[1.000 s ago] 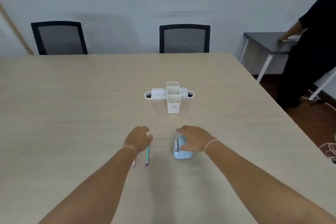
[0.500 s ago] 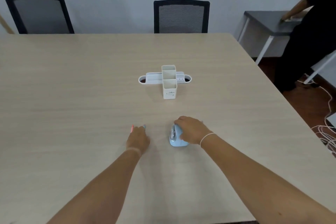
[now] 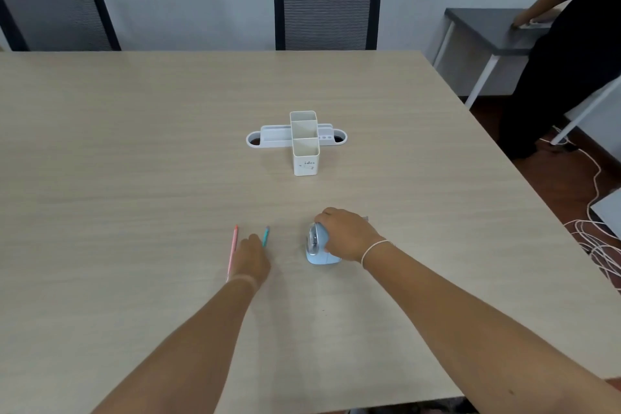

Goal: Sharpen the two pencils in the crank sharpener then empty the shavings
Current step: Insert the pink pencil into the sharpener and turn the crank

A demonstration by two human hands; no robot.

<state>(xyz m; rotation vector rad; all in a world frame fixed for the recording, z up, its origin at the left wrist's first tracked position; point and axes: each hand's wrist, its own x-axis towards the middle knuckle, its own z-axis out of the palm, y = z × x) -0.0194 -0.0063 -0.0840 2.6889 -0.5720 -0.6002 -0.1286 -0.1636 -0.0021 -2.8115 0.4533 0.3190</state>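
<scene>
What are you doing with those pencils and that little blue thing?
A person sits at a wooden table. Their right hand rests on a small blue crank sharpener, holding it. Their left hand lies over two pencils on the table, a pink pencil and a teal pencil. Neither pencil is in the sharpener yet. A white desk organizer stands further back.

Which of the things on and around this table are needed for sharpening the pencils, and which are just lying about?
Needed for the job:
- slim pink pencil
- slim teal pencil
- small light-blue plastic crank sharpener, under the right hand
- left hand, between the pencils

Just lying about:
- white plastic desk organiser
- two black mesh chairs
- grey side table
- white cables on the floor
</scene>
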